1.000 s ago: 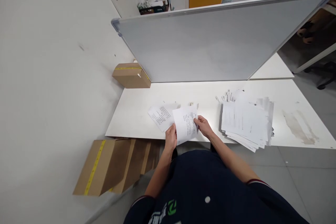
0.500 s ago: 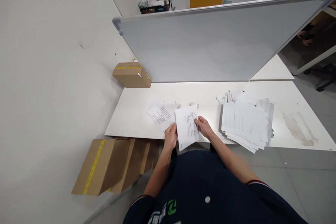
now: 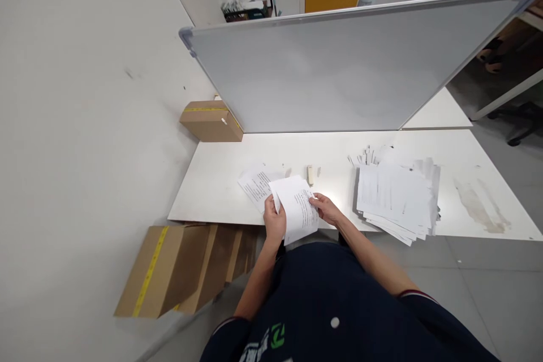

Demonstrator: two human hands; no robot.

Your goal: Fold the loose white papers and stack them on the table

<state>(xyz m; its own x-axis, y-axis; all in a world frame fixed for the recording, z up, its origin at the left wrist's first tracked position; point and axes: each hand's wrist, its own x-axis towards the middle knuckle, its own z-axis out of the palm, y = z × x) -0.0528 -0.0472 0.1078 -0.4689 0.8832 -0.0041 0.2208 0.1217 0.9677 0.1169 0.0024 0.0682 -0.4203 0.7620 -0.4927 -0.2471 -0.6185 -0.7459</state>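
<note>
Printed sheets of paper [image 3: 299, 209] hang between my hands over the table's front edge, their left side curling apart. My left hand [image 3: 275, 220] pinches them at the left edge, and my right hand [image 3: 326, 207] grips the right edge near the top. Beyond my left hand a printed sheet [image 3: 257, 185] lies flat on the white table [image 3: 212, 192], partly covered by the held papers. Just past the held papers rests a small cream-coloured oblong object [image 3: 310, 175], its kind unclear.
A thick, uneven paper stack [image 3: 394, 198] sits to the right. Behind the table's middle stands a whiteboard [image 3: 314, 73]. One cardboard box [image 3: 212, 123] is at the back left; open cardboard boxes [image 3: 169, 271] stand below the left front edge.
The held papers have tilted and shifted slightly left, and their left side has curled apart. My left hand has turned around that edge. The cream-coloured object has come fully into view.
</note>
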